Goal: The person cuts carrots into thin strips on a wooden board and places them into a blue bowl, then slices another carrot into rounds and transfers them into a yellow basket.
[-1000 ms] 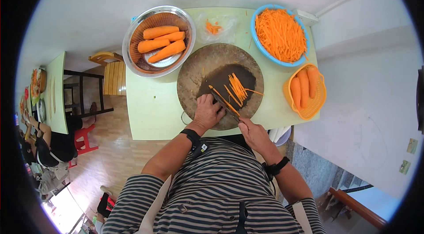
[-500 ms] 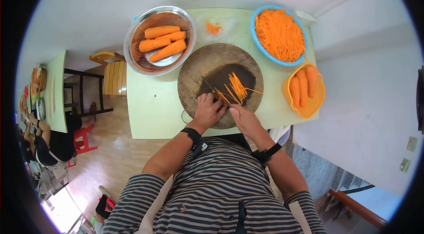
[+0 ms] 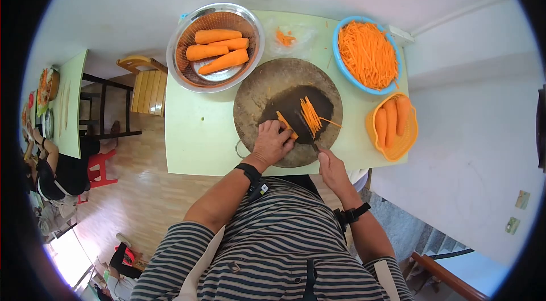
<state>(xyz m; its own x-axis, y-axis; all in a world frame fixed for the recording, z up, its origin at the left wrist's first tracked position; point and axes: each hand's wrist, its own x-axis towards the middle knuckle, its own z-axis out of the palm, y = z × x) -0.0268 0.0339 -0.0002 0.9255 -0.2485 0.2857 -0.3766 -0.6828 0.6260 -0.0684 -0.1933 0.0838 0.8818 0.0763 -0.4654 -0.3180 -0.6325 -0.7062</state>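
On the round cutting board (image 3: pixel 250 93), my left hand (image 3: pixel 273 142) is closed over a piece of carrot (image 3: pixel 282 120), its fingertips pressing it down. My right hand (image 3: pixel 333 169) grips the handle of a knife (image 3: pixel 307 128) at the board's near right edge. The dark blade points away from me, hard to make out against the wet patch. It lies between the held carrot and a small pile of thin carrot strips (image 3: pixel 309 114). Part of the carrot piece is hidden under my left fingers.
A steel bowl (image 3: pixel 175 68) with a basket of whole carrots stands back left. Back right is a blue basin (image 3: pixel 343 61) of shredded carrot. A yellow basket (image 3: pixel 405 144) holds carrots at right. Carrot scraps (image 3: pixel 284 38) lie on plastic behind the board. Another person (image 3: pixel 54 173) sits far left.
My right hand has moved right and toward me with the knife, so the blade is away from the held carrot and beside the strips. My left hand stays on the carrot.
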